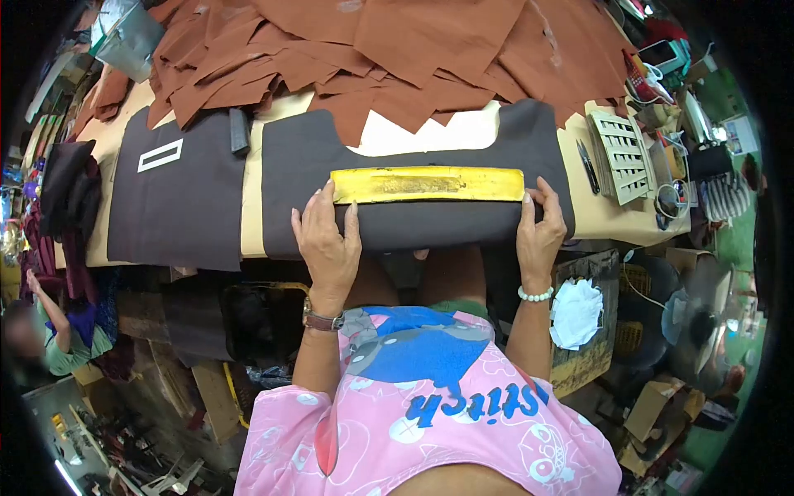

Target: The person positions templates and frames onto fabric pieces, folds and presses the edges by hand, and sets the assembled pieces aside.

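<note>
A long yellow strip (430, 175), worn and dark along its middle, lies level over a dark fabric panel (302, 207) with a cut-out upper edge. My left hand (327, 244) grips its left end, fingertips at the end and thumb along the lower edge. At the opposite end, my right hand (542, 231) holds the strip between thumb and fingers. Left of this panel is a second dark fabric piece (178, 207), bearing a white rectangular frame (160, 155) and a small dark block (239, 132) near its upper right corner.
Brown fabric pieces (430, 41) are heaped across the table's far side. To the right are a black-handled cutter (588, 167) and a stack of slotted cards (620, 157). White pieces (576, 314) rest on a stool below. Another person (74, 339) is at the far left.
</note>
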Demonstrator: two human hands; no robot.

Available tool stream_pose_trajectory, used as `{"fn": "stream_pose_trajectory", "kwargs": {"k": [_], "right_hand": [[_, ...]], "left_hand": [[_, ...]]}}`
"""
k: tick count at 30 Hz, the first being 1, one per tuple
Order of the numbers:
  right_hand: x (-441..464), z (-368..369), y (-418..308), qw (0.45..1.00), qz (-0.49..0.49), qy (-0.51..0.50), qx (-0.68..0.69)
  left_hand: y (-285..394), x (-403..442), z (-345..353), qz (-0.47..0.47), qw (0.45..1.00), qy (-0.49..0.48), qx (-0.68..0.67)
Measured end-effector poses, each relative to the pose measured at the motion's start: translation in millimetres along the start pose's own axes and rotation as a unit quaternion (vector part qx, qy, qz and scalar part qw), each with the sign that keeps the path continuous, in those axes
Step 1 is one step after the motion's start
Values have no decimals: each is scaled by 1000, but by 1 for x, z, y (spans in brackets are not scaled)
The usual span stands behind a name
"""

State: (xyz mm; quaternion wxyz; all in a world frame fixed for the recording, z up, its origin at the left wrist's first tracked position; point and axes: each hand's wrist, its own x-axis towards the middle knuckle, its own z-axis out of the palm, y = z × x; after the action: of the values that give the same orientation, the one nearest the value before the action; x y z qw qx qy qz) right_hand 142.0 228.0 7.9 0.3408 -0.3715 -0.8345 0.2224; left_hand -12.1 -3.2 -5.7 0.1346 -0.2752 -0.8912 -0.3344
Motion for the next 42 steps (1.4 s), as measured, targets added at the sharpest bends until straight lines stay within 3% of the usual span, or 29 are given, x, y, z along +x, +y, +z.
{"fn": "stream_pose_trajectory", "kwargs": {"k": [6,12,13,16,19,22,26,32,38,41,42], "right_hand": [[13,13,8,985,48,3,164],[34,10,16,999,-10,15,30],[47,9,17,998,8,13,58],[93,15,24,993,-119,3,-19],[132,37,30,951,-279,-15,-133],[150,46,30,911,-306,-104,-256],[161,42,26,928,-240,-201,-203],[150,57,44,914,-310,-80,-251],[166,64,48,932,-283,-109,-199],[160,67,46,930,-289,39,-223],[158,65,46,938,-280,48,-199]], "left_hand": [[-5,-1,5,-17,999,22,-34],[-2,-2,9,2,999,34,13],[-2,-1,9,6,999,34,22],[-3,-2,10,9,999,33,29],[-2,-2,9,10,999,29,28],[-5,-3,11,13,999,29,36],[-5,-3,11,21,998,32,41],[-7,-3,12,27,998,33,45],[-6,-3,12,26,998,39,51],[-7,-3,13,29,997,39,52],[-7,-3,13,28,997,38,52]]}}
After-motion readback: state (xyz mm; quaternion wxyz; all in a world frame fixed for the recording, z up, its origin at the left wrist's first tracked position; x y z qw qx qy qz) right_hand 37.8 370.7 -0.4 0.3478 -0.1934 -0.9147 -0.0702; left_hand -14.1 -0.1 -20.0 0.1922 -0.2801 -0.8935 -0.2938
